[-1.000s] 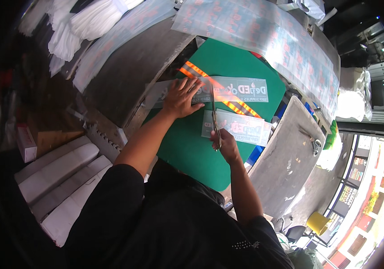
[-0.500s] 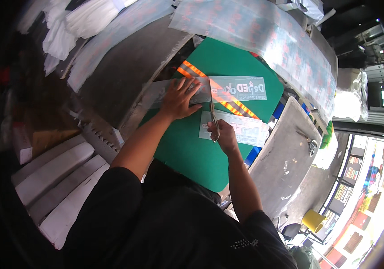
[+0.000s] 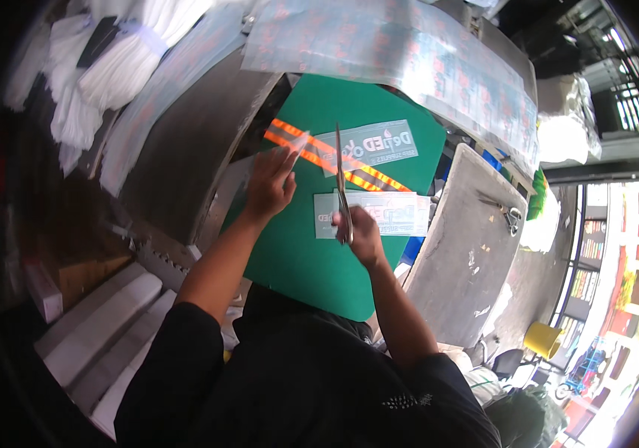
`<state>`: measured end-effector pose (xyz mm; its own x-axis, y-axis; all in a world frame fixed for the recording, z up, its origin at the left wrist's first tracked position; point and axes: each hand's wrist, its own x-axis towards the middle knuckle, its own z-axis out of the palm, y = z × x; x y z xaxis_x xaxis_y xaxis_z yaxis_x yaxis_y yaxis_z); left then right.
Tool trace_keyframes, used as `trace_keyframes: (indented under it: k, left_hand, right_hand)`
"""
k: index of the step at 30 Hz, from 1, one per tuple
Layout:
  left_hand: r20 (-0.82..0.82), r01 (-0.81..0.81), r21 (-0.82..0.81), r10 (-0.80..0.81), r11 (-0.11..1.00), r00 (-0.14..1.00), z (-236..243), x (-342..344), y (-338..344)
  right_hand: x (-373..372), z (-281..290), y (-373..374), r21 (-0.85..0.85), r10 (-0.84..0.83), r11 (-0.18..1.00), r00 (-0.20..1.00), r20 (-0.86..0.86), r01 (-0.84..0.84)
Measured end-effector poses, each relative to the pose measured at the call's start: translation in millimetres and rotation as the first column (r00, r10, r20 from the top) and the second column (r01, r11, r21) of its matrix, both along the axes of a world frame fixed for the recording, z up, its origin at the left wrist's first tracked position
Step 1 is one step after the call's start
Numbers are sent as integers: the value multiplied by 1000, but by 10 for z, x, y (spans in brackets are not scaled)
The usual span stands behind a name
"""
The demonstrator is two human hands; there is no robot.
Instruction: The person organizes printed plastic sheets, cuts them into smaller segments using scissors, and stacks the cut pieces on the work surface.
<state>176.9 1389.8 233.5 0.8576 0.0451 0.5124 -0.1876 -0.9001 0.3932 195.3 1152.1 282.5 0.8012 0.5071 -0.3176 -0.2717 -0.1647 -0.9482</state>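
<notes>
The cut piece [image 3: 379, 145] lies tilted on the upper right half of the green board [image 3: 297, 261], its left end now well apart from the remaining strip [image 3: 237, 175]. A second ago the two met under the blades; since then the strip has been drawn toward the board's left edge. That suggests the cut is through.

The right hand [image 3: 359, 234], over the board's right half, has its fingers curled round the handles of the scissors [image 3: 341, 179], whose blades look together and point to the board's far end. Near that hand, other pieces [image 3: 401, 213] overlap at the board's right edge.

The left hand [image 3: 271, 187], at the board's left edge, has its fingers extended over the strip; I cannot tell whether it pinches it.

An orange-edged band [image 3: 368, 179] crosses the board aslant, partly under the cut piece. Spare scissors [image 3: 512, 218] lie right of the board, and a printed sheet [image 3: 439, 60] spreads beyond it.
</notes>
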Motion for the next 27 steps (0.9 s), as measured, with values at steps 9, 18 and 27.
trace_keyframes:
  k: [9,18,27]
  left_hand:
    - [-25,-43,-82,41,996,999,172,1118,-1137]
    - [-282,103,132,-62,986,957,134,1490,-1364]
    - [-498,36,177,58,984,865,275,1149,-915]
  right_hand:
    - [-942,-7,-828,-297,-353,908,921,-166,295]
    - [-1302,100,-986,-205,-543,836,823,-166,509]
    - [-1596,-4,-945,-516,-584,693,812,8,504]
